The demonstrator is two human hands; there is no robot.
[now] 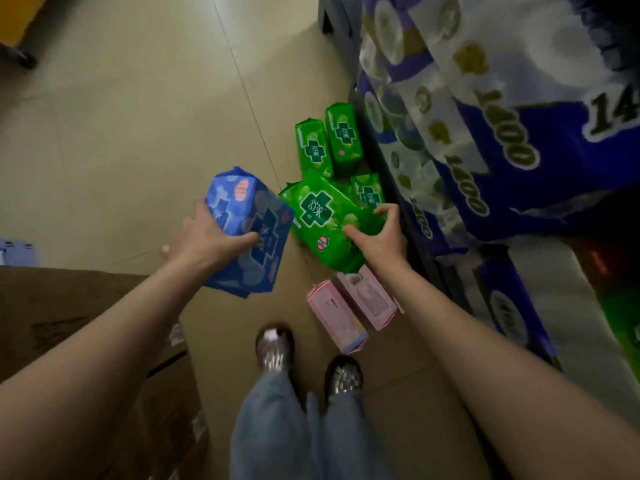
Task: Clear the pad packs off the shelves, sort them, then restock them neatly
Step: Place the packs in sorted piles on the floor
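Blue pack (249,230) gripped by left hand (207,237), long axis near-vertical; right hand (381,233) pinching green pack (322,220).

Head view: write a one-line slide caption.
Left hand grips blue pad packs, right hand grips a green pack, above sorted green and pink packs on the floor.

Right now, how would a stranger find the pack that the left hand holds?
Start at the tall blue toilet-paper bundles on the right, then the green packs on the floor beside them. Left of those, the left hand holds the only blue pack.
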